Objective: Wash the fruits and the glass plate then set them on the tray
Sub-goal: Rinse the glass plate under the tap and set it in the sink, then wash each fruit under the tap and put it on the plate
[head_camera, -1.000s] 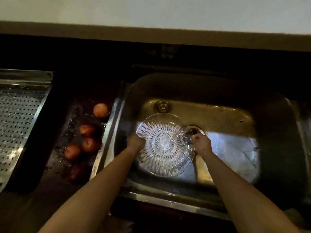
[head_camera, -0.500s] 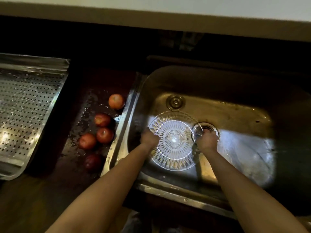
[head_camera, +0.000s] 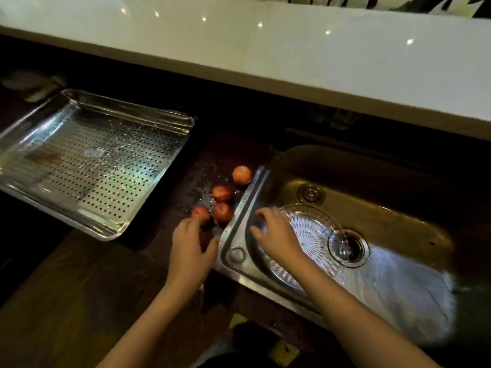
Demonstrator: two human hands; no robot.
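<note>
Left hand point(head_camera: 190, 245) off plate point(head_camera: 312, 229), at fruits point(head_camera: 221, 193)

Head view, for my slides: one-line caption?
Left hand reaches for fruits beside the sink; right hand over the glass plate inside.

Dim kitchen, glare on sink point(head_camera: 398, 293) floor, dark corners, wide-angle bend, slight blur

a glossy white ledge point(head_camera: 265, 54) ran across the back, dotted with small reflections of lights. below it lay a dark countertop point(head_camera: 228, 152) with a steel sink point(head_camera: 372, 181) set in, all in dim warm light.
</note>
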